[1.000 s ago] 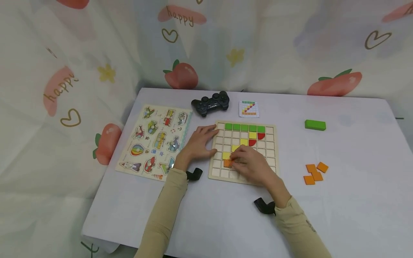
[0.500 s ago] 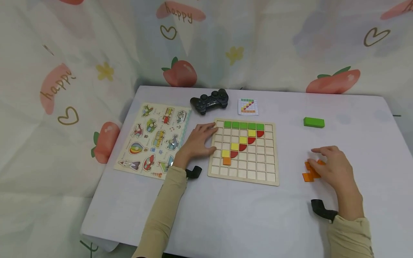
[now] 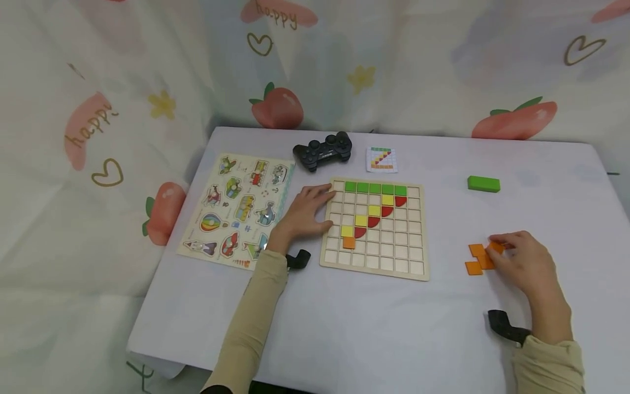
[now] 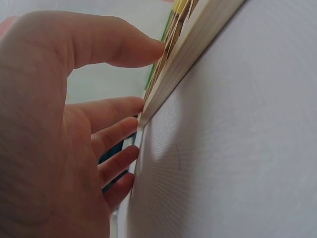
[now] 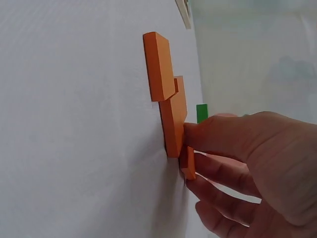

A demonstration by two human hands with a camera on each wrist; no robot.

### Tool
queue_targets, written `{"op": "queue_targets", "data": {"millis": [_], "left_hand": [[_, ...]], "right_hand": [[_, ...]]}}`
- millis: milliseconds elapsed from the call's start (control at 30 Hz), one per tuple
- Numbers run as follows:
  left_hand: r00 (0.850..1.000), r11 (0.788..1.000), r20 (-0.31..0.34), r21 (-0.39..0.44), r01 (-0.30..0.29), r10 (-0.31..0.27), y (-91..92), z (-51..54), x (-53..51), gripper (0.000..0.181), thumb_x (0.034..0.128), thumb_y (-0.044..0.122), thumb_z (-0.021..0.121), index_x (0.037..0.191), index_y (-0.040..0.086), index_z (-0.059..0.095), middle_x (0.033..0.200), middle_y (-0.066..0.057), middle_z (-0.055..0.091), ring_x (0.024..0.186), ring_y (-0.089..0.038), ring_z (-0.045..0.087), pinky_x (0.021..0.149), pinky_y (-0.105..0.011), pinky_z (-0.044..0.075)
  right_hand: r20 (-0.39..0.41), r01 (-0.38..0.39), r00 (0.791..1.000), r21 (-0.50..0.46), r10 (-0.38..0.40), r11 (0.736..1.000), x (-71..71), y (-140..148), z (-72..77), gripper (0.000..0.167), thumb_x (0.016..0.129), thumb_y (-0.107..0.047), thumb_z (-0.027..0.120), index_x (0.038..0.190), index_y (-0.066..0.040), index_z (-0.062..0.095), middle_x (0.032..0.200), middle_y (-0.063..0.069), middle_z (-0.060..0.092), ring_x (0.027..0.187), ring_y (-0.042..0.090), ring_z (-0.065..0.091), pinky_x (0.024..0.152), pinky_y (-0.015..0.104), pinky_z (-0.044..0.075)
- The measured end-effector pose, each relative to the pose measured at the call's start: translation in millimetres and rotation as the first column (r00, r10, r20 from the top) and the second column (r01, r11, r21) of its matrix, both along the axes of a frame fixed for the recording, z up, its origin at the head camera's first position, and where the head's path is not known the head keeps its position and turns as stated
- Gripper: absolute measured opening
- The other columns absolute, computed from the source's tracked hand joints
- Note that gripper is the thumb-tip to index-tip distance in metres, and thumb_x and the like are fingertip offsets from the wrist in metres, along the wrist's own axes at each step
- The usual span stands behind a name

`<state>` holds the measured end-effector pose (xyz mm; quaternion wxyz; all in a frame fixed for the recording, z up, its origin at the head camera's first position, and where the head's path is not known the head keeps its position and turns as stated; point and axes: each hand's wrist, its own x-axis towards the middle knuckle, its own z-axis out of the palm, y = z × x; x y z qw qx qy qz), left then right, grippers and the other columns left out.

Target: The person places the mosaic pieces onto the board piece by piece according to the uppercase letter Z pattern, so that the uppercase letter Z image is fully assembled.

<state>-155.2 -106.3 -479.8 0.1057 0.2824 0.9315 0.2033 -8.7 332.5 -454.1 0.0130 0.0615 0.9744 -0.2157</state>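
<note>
A wooden grid board (image 3: pixel 373 271) lies on the table, with a row of green squares (image 3: pixel 375 188), a slanting line of yellow squares (image 3: pixel 361 220) and red quarter-round pieces (image 3: pixel 373 222), and one orange square at lower left. At the board's left edge rests my left hand (image 3: pixel 306 212); its thumb and index fingertip touch the rim (image 4: pixel 171 79) in the left wrist view, other fingers spread. Off to the right, my right hand (image 3: pixel 523 260) pinches an orange square tile (image 5: pixel 188 163) between thumb and fingers, beside several loose orange tiles (image 3: pixel 474 268).
A picture puzzle board (image 3: pixel 236 210) lies left of the left hand. Behind the grid board are a black game controller (image 3: pixel 323 151) and a small pattern card (image 3: pixel 381 160). A green block (image 3: pixel 484 184) lies at the back right. Printed curtains hang behind the table.
My right hand has left the board, where an orange square stays at lower left, and gone right to the loose orange tiles, taking hold of one. The left hand keeps its place.
</note>
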Motion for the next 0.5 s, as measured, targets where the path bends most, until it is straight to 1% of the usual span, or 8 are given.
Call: {"op": "queue_targets", "data": {"millis": [100, 167, 233, 267, 300, 333, 400, 500], "left_hand": [[1.0, 1.0, -0.005, 0.011, -0.003, 0.003, 1.9, 2.4, -1.9, 0.079, 0.0819, 0.044, 0.062, 0.153, 0.02, 0.038, 0.161, 0.003, 0.026, 0.14, -0.02, 0.026, 0.114, -0.04, 0.025], [1.0, 1.0, -0.01, 0.012, -0.004, 0.004, 2.5, 3.6, -3.5, 0.079, 0.0819, 0.044, 0.062, 0.153, 0.02, 0.038, 0.161, 0.003, 0.026, 0.14, -0.02, 0.026, 0.114, -0.04, 0.025], [1.0, 1.0, -0.014, 0.014, -0.004, 0.004, 2.5, 4.2, -5.1, 0.079, 0.0818, 0.044, 0.062, 0.153, 0.02, 0.038, 0.16, 0.002, 0.026, 0.14, -0.021, 0.026, 0.114, -0.04, 0.025], [1.0, 1.0, -0.014, 0.014, -0.004, 0.004, 2.4, 4.5, -5.8, 0.079, 0.0818, 0.044, 0.062, 0.153, 0.02, 0.038, 0.16, 0.002, 0.026, 0.14, -0.021, 0.026, 0.114, -0.04, 0.025], [1.0, 1.0, -0.016, 0.012, -0.005, 0.005, 2.3, 4.4, -6.4, 0.079, 0.0818, 0.044, 0.063, 0.153, 0.02, 0.038, 0.16, 0.002, 0.026, 0.14, -0.021, 0.026, 0.114, -0.04, 0.025], [1.0, 1.0, -0.016, 0.007, -0.005, 0.005, 2.1, 4.0, -6.6, 0.079, 0.0819, 0.044, 0.063, 0.153, 0.021, 0.038, 0.16, 0.002, 0.026, 0.14, -0.021, 0.026, 0.115, -0.04, 0.025], [1.0, 1.0, -0.011, 0.007, -0.005, 0.005, 1.8, 3.3, -5.6, 0.079, 0.0817, 0.043, 0.064, 0.153, 0.02, 0.038, 0.16, 0.002, 0.026, 0.14, -0.021, 0.027, 0.114, -0.04, 0.025], [1.0, 1.0, -0.006, 0.015, -0.002, 0.002, 2.7, -0.5, -2.6, 0.079, 0.0816, 0.043, 0.064, 0.153, 0.019, 0.039, 0.16, 0.001, 0.027, 0.14, -0.022, 0.027, 0.115, -0.041, 0.025]], "right_hand": [[-0.076, 0.02, 0.997, 0.005, -0.019, 1.0, -5.6, -5, 5.6, 0.036, 0.089, -0.018, 0.063, 0.114, 0.008, 0.065, 0.109, 0.029, 0.056, 0.094, 0.046, 0.053, 0.071, 0.053, 0.043], [-0.158, -0.007, 0.988, -0.023, 0.004, 1.0, -11.6, -16, 9.1, 0.034, 0.088, -0.016, 0.064, 0.113, 0.006, 0.067, 0.106, 0.026, 0.059, 0.092, 0.042, 0.055, 0.07, 0.044, 0.043], [-0.236, -0.107, 0.967, -0.043, 0.094, 0.993, -19.3, -36, 12.6, 0.031, 0.085, -0.012, 0.069, 0.111, 0.004, 0.069, 0.1, 0.021, 0.061, 0.087, 0.037, 0.057, 0.067, 0.035, 0.042], [-0.27, -0.169, 0.951, -0.057, 0.148, 0.984, -22.9, -49, 13.0, 0.029, 0.083, -0.009, 0.071, 0.108, 0.003, 0.071, 0.096, 0.018, 0.062, 0.084, 0.033, 0.058, 0.066, 0.032, 0.042], [-0.291, -0.24, 0.933, -0.057, 0.214, 0.969, -26.4, -64, 13.0, 0.028, 0.081, -0.007, 0.073, 0.107, 0.002, 0.072, 0.093, 0.015, 0.062, 0.081, 0.03, 0.058, 0.064, 0.03, 0.042], [-0.299, -0.316, 0.91, -0.057, 0.286, 0.947, -29.5, -81, 12.2, 0.027, 0.08, -0.006, 0.074, 0.107, 0.001, 0.073, 0.092, 0.011, 0.061, 0.08, 0.027, 0.057, 0.064, 0.029, 0.043], [-0.268, -0.442, 0.871, -0.063, 0.411, 0.895, -33.2, -114, 9.1, 0.027, 0.081, -0.008, 0.074, 0.107, -0.003, 0.074, 0.091, 0.006, 0.059, 0.078, 0.021, 0.055, 0.063, 0.029, 0.045], [-0.188, -0.548, 0.828, -0.069, 0.529, 0.833, -35.0, -156, 1.9, 0.027, 0.084, -0.012, 0.071, 0.11, -0.006, 0.075, 0.091, 0.002, 0.056, 0.078, 0.015, 0.049, 0.062, 0.029, 0.044]]}}
